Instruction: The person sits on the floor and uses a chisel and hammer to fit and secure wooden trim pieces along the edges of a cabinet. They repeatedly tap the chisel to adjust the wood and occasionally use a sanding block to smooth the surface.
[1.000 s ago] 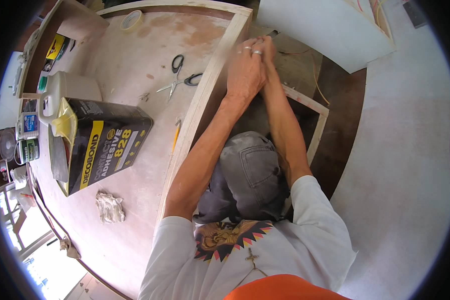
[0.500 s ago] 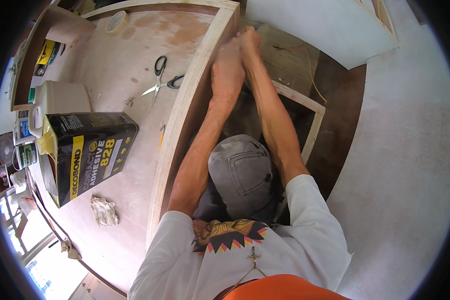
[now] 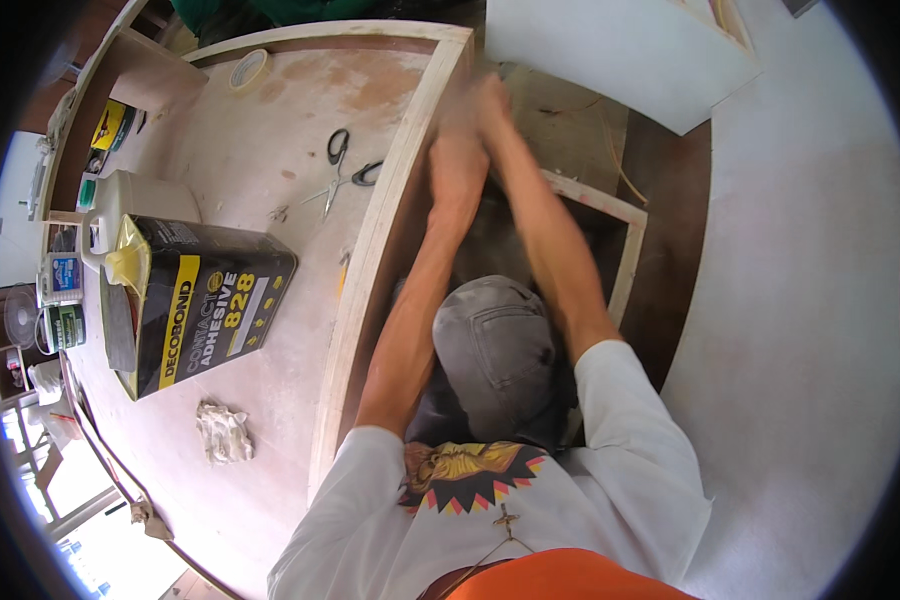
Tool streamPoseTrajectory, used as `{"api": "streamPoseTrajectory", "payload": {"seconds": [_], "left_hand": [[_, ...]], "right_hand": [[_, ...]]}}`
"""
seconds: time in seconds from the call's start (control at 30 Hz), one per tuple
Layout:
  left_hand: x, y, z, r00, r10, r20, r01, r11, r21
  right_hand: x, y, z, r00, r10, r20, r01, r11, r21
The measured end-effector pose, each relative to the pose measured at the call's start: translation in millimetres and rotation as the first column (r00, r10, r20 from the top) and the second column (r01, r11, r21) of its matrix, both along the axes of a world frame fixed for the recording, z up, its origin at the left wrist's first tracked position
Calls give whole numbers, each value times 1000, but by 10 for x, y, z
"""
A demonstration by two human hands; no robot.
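Note:
My arms, in white sleeves, stretch forward side by side along the outer brown side of a pale wood-edged panel. My left hand is close against that side, its fingers smeared by motion. Just to its right, my right hand is near the panel's far corner, blurred too. Whatever the hands hold, if anything, I cannot make out. Between my forearms shows grey cloth with a stitched pocket shape. Beyond my right forearm stands a wooden frame with a dark opening.
On the panel lie black-handled scissors, a tape roll and a crumpled white rag. A black-and-yellow adhesive can stands beside a white jug. White panels flank the right. A thin wire lies beyond my hands.
The view has shifted slightly, so the can, scissors and rag sit further right in it. Both hands remain at the panel's side, a little nearer to me and more blurred.

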State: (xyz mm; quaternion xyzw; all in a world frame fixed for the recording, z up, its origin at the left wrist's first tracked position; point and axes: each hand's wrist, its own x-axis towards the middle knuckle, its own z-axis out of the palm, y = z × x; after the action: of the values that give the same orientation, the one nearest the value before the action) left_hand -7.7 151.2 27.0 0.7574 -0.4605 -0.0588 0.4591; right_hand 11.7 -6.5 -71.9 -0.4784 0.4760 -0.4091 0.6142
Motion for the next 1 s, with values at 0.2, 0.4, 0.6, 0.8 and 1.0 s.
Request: {"api": "streamPoseTrajectory", "payload": {"seconds": [0.2, 0.4, 0.6, 0.8, 1.0], "left_hand": [[55, 181, -87, 997, 10, -78, -9, 1000, 13], [85, 72, -66, 999, -23, 49, 25, 999, -33], [11, 142, -41, 998, -57, 40, 63, 988, -138], [56, 163, -89, 999, -19, -39, 19, 1000, -16], [45, 174, 8, 998, 36, -54, -37, 999, -15]], "right_hand": [[4, 326, 126, 992, -34, 125, 11, 984, 177], [84, 135, 226, 963, 10, 268, -92, 952, 293], [9, 65, 161, 913, -112, 393, -48, 926, 374], [-33, 194, 246, 933, -6, 361, -136, 921, 365], [34, 192, 320, 935, 49, 352, -184, 915, 360]]}}
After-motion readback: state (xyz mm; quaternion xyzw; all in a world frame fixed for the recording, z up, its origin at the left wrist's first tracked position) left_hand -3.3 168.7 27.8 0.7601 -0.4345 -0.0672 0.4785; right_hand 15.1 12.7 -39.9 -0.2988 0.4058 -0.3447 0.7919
